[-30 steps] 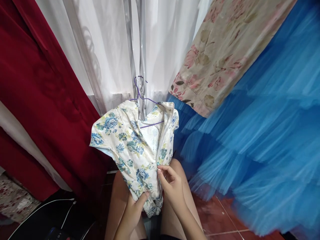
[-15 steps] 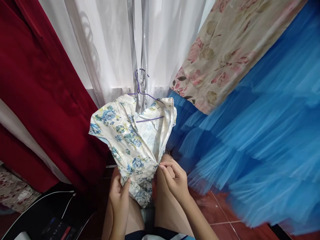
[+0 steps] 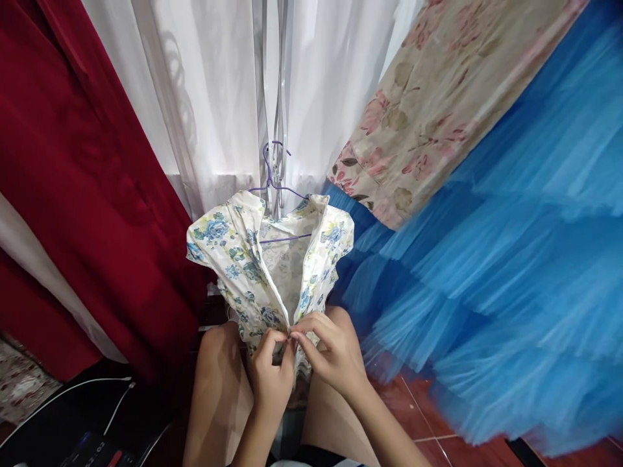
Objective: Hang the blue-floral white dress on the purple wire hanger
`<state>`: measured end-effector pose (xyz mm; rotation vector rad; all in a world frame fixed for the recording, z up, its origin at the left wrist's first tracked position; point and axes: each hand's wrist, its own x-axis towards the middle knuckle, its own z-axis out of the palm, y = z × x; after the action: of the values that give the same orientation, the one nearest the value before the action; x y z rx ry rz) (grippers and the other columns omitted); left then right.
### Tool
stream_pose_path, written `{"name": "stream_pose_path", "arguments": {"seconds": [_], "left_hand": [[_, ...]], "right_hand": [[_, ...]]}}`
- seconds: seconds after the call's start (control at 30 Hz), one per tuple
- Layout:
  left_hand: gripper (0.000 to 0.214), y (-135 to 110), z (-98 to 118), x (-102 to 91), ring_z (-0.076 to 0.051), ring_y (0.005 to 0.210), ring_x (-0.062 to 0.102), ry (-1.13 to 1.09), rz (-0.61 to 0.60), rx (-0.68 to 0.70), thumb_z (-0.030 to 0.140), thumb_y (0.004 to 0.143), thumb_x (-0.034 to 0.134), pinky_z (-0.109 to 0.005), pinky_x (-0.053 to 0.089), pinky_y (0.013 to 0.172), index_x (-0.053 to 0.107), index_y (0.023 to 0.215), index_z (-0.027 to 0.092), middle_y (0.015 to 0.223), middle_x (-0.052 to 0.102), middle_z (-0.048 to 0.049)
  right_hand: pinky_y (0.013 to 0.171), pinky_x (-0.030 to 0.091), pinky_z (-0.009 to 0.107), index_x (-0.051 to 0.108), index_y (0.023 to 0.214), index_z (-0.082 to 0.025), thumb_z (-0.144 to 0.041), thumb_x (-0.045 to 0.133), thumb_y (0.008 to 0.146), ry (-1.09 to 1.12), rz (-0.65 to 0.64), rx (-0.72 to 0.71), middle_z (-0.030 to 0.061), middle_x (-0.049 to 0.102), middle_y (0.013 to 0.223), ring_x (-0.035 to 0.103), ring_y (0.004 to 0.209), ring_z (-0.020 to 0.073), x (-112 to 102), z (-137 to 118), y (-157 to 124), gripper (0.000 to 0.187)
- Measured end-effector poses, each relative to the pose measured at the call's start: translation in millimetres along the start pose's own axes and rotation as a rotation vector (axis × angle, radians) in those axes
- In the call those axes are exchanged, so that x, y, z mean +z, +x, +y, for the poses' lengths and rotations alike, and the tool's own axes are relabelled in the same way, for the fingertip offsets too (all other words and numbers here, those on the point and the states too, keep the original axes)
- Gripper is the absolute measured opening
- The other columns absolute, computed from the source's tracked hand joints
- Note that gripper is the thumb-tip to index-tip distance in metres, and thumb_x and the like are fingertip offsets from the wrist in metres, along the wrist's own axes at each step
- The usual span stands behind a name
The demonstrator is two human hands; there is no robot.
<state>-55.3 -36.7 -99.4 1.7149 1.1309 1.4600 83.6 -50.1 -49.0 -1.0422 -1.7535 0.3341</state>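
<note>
A small white dress with blue flowers (image 3: pixel 233 243) hangs on a purple wire hanger (image 3: pixel 272 185) from a metal rail upright (image 3: pixel 272 97). Its back opening gapes down the middle. My left hand (image 3: pixel 271 379) pinches the left edge of the opening at its lower end. My right hand (image 3: pixel 327 353) pinches the right edge, fingertips meeting the left hand's at the zip. Both hands are closed on the fabric, above my bare knees.
A dark red velvet garment (image 3: pixel 73 181) hangs on the left, white sheer fabric (image 3: pixel 214 91) behind, a beige floral cloth (image 3: pixel 438 97) upper right, and a big blue tulle skirt (image 3: pixel 511 292) on the right. A black surface with a white cable (image 3: pixel 73 395) lies lower left on the red tile floor (image 3: pixel 428 421).
The dress has turned to face me with its opening centred. My left hand has risen from the hem to the opening, meeting my right hand there.
</note>
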Motion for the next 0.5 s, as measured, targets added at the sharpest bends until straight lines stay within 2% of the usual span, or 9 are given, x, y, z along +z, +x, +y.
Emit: {"name": "stream_pose_path", "arguments": {"seconds": [0.1, 0.2, 0.33, 0.4, 0.5], "left_hand": [[0.015, 1.2, -0.3, -7.1, -0.017, 0.072, 0.057, 0.011, -0.017, 0.009, 0.022, 0.087, 0.059, -0.026, 0.043, 0.072, 0.056, 0.072, 0.02, 0.071, 0.058, -0.0017], [0.016, -5.6, 1.5, -7.1, -0.017, 0.07, 0.055, 0.008, -0.039, -0.014, 0.023, 0.087, 0.059, -0.025, 0.043, 0.071, 0.055, 0.071, 0.02, 0.07, 0.056, -0.0011], [0.017, -21.4, -0.4, 2.5, -0.017, 0.072, 0.055, -0.008, -0.091, -0.051, 0.025, 0.089, 0.057, -0.026, 0.044, 0.072, 0.053, 0.073, 0.02, 0.072, 0.055, -0.0017], [0.018, -28.6, -6.4, 7.0, -0.018, 0.072, 0.055, -0.009, -0.103, -0.082, 0.026, 0.09, 0.056, -0.027, 0.044, 0.072, 0.052, 0.073, 0.02, 0.072, 0.054, -0.0018], [0.02, -34.3, -20.2, 9.3, -0.018, 0.072, 0.056, 0.005, -0.12, -0.116, 0.027, 0.091, 0.055, -0.028, 0.044, 0.072, 0.051, 0.073, 0.02, 0.073, 0.055, -0.0021]], "right_hand": [[0.069, 0.05, 0.036, 0.064, 0.091, -0.022, -0.017, 0.06, 0.091, -0.097, -0.031, -0.195, 0.006, 0.068, 0.082, 0.062, 0.077, 0.021, -18.9, 9.3, 45.5, 0.007], [0.07, 0.048, 0.036, 0.063, 0.089, -0.022, -0.02, 0.059, 0.091, -0.219, 0.031, -0.37, 0.0064, 0.067, 0.082, 0.061, 0.077, 0.0209, -35.5, 14.0, 114.3, 0.005], [0.067, 0.045, 0.033, 0.061, 0.082, -0.021, -0.025, 0.056, 0.094, -0.329, 0.132, -0.471, 0.0056, 0.062, 0.078, 0.057, 0.075, 0.02, -44.9, 14.1, 198.3, 0.013], [0.068, 0.044, 0.032, 0.06, 0.082, -0.02, -0.025, 0.055, 0.094, -0.334, 0.189, -0.484, 0.0051, 0.06, 0.077, 0.055, 0.075, 0.0196, -44.4, 13.1, 218.9, 0.014], [0.069, 0.044, 0.032, 0.059, 0.084, -0.02, -0.024, 0.053, 0.095, -0.304, 0.264, -0.481, 0.0045, 0.058, 0.078, 0.055, 0.075, 0.019, -40.7, 10.2, 220.7, 0.013]]}}
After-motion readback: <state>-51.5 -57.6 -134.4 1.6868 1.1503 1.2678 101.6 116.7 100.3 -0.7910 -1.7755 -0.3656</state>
